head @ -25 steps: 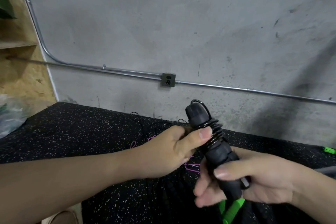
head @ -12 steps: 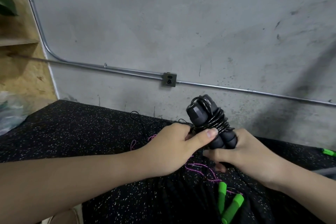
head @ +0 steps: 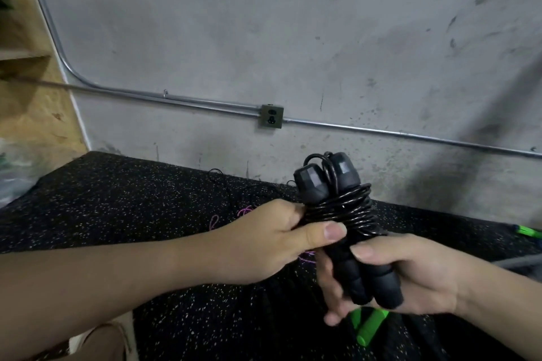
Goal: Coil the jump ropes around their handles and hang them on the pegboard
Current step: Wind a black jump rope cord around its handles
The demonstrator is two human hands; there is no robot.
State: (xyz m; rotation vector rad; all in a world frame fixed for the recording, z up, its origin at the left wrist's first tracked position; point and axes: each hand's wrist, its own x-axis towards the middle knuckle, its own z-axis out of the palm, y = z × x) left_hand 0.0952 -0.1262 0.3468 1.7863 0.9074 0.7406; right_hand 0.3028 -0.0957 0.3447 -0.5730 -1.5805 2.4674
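The right hand (head: 410, 275) grips the paired foam handles (head: 366, 278) below the springy, slippery cord coil (head: 343, 209); the left hand (head: 272, 240) pinches that coil, likely preventing unwinding.

Both forearms bare — no sleeves, rings or watch (short, plain nails).

Floor here is black rubber matting with white speckles (head: 117, 208), running up to the concrete wall. Lying on it: a thin purple rope (head: 231, 214), a black cord (head: 225, 184) near the wall, green handles (head: 368, 325) at the bottom, another green bit (head: 528, 232) far right.
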